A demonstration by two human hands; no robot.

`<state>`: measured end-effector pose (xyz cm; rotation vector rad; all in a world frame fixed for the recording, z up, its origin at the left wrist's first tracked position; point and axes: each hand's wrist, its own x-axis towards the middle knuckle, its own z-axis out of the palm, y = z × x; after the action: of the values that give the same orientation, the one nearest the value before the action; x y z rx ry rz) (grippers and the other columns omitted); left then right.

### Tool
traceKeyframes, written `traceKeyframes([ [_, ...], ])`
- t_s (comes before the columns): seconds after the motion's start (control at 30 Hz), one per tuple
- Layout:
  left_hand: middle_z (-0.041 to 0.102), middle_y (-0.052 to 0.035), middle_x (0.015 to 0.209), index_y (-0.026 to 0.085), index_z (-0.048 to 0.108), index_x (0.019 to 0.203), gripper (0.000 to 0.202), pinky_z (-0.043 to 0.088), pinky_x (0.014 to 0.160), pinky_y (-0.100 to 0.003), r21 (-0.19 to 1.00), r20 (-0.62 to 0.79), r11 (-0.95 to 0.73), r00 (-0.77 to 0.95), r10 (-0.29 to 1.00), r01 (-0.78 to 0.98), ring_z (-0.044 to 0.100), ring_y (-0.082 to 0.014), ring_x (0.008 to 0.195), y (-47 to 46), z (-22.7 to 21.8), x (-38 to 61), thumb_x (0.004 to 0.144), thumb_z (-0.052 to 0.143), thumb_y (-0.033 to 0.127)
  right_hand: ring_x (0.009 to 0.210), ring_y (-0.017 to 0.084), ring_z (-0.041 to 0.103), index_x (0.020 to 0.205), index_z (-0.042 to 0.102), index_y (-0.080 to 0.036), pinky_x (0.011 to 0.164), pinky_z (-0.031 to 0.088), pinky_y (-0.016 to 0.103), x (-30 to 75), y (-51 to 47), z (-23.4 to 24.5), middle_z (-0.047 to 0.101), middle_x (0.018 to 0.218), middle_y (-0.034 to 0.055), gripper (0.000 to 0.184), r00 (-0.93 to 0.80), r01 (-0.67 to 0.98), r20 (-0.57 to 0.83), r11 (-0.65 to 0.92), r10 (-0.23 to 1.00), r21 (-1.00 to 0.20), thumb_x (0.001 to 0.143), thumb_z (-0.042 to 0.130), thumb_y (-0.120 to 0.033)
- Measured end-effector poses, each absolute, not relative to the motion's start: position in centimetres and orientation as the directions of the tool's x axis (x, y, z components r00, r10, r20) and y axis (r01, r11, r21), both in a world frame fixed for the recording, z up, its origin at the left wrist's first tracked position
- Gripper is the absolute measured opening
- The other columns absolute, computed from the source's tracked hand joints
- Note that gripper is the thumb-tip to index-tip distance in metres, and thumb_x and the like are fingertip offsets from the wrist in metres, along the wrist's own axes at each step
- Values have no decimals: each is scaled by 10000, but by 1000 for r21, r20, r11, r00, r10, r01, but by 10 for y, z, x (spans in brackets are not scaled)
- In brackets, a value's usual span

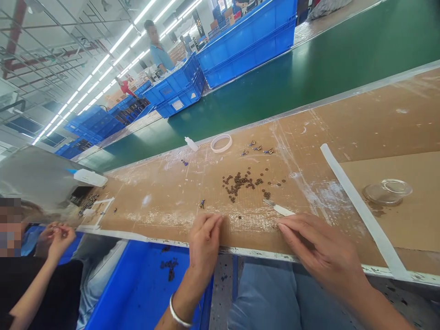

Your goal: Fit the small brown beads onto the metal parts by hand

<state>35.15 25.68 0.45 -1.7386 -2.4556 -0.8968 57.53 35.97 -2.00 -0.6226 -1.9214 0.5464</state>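
Note:
My left hand point(205, 243) is over the table's near edge, thumb and fingers pinched together; what they hold, if anything, is hidden. Just beyond its fingertips lies a small blue-and-brass part point(202, 203). My right hand point(321, 250) is also closed in a pinch, and I cannot make out anything between its fingertips. A white-handled knife-like tool point(282, 210) with a metal tip lies just past the right fingers, its handle end running behind them. Its tip points at a scattered pile of small dark rings point(239, 183). One loose ring point(239, 217) sits between my hands.
Farther back are a tape roll point(221, 144), a white bottle point(191, 144) and several blue-and-brass parts point(257, 148). A clear plastic cup point(387, 191) is at right. Beyond runs a green conveyor point(247, 96) with blue crates point(247, 41). A co-worker's hands point(58, 236) are at left.

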Motion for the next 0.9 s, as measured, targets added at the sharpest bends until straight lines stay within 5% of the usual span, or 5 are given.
traceKeyframes([
  [0.23, 689, -115, 1040, 174, 736, 965, 192, 464, 822, -364, 275, 176, 538, -592, 786, 797, 643, -242, 892, 279, 21, 300, 852, 604, 258, 804, 162, 666, 989, 627, -197, 764, 519, 295, 575, 360, -18, 697, 874, 36, 119, -364, 168, 680, 763, 636, -624, 926, 549, -134],
  [0.47, 574, 14, 524, 174, 660, 584, 115, 367, 573, -266, 397, -38, 550, -586, 810, 735, 532, -153, 533, 303, 36, 279, 696, 676, 151, 801, 157, 650, 986, 624, -220, 749, 515, 295, 575, 359, -21, 689, 874, 26, 135, -331, 128, 684, 750, 650, -650, 929, 546, -127],
  [0.63, 598, 35, 604, 146, 708, 946, 259, 425, 573, -241, 590, -87, 470, -527, 846, 657, 557, -120, 564, 302, 54, 293, 719, 676, 266, 776, 155, 640, 954, 638, -208, 719, 511, 297, 572, 360, -22, 684, 831, 28, 136, -322, 94, 676, 733, 663, -674, 942, 524, -134],
  [0.77, 649, 14, 699, 141, 715, 975, 358, 512, 640, -229, 907, -221, 356, -466, 857, 226, 596, -87, 604, 306, 68, 340, 699, 767, 361, 751, 150, 651, 949, 648, -217, 707, 523, 290, 577, 356, -11, 693, 814, 21, 156, -240, 52, 718, 747, 654, -663, 935, 520, -128],
  [0.9, 670, 10, 664, 141, 692, 778, 332, 574, 636, -208, 936, -349, 289, -412, 842, -202, 666, -108, 627, 321, 75, 390, 560, 902, 279, 755, 143, 664, 966, 642, -219, 708, 523, 270, 611, 353, 0, 699, 821, 9, 177, -153, 72, 751, 765, 642, -640, 899, 549, -84],
])
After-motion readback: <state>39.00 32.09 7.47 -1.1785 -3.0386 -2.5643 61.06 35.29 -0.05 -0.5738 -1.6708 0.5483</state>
